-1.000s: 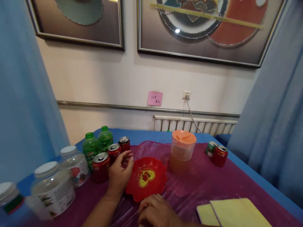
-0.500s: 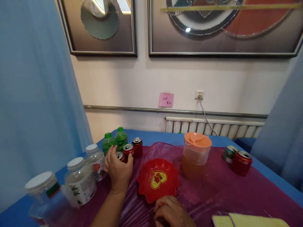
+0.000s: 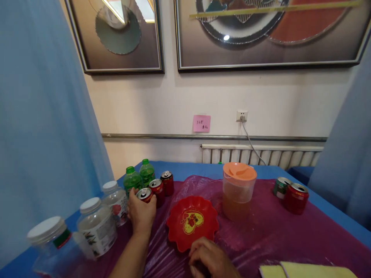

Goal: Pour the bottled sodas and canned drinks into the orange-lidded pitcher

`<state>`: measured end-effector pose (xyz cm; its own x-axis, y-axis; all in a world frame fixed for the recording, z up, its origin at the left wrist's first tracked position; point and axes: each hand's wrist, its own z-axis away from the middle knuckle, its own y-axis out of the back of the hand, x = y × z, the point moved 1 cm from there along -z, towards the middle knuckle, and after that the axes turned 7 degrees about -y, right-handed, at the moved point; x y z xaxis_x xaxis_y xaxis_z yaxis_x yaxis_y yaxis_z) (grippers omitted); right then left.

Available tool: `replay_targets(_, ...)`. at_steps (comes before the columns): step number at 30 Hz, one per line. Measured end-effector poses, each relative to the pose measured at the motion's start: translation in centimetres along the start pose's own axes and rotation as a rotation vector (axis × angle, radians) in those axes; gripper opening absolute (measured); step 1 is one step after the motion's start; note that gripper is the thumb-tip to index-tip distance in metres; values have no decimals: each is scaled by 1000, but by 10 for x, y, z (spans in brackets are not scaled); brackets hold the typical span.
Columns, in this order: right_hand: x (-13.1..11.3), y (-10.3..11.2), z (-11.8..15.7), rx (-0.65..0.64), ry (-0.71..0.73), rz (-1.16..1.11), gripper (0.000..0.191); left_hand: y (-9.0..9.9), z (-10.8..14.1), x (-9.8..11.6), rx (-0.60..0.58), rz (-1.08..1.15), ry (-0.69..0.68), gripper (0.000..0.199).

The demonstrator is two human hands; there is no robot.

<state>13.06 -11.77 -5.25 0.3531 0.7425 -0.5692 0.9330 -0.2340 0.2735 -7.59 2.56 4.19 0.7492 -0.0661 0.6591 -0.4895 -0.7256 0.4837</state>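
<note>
My left hand [image 3: 141, 212] is wrapped round the nearest red soda can [image 3: 145, 194], thumb on its right side and fingers on its left. Behind that can, two more red cans [image 3: 157, 189] stand in a row, with two green bottles [image 3: 133, 179] to their left. My right hand [image 3: 211, 255] rests with curled fingers at the near rim of a red scalloped plate [image 3: 179, 236] that bears a yellow heart print. Whether anything is inside those curled fingers is hidden.
Clear jars with white lids [image 3: 97, 227] line the left edge. Right of the plate stands a pitcher [image 3: 238, 193] with an orange lid and amber liquid. A green can [image 3: 281, 188] and a red can [image 3: 295, 199] stand at the right. A yellow cloth [image 3: 315, 271] lies near the front edge.
My left hand has come down from above the cans and closed round the nearest one. My right hand stays at the plate's rim. The view has shifted slightly.
</note>
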Motion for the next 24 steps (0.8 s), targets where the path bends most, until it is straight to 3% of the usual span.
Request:
replay_targets(7,-5,13,-11,85,-16,149,27,13,19,31,34,139,-221,78)
replay_targets(10,-5,23,-19,121,-57,250,44,17,40,45,-84,309,-335,74)
replay_targets(13,-4,29,-24,162,-96,343,72,18,64,55,-276,450,-423,76)
replay_targets(18,1,26,-24,180,-180,407,107,13,87,56,-449,624,-381,80)
replay_targets(24,12,23,-21,155,-235,484,97,6,95,57,-554,674,-362,86)
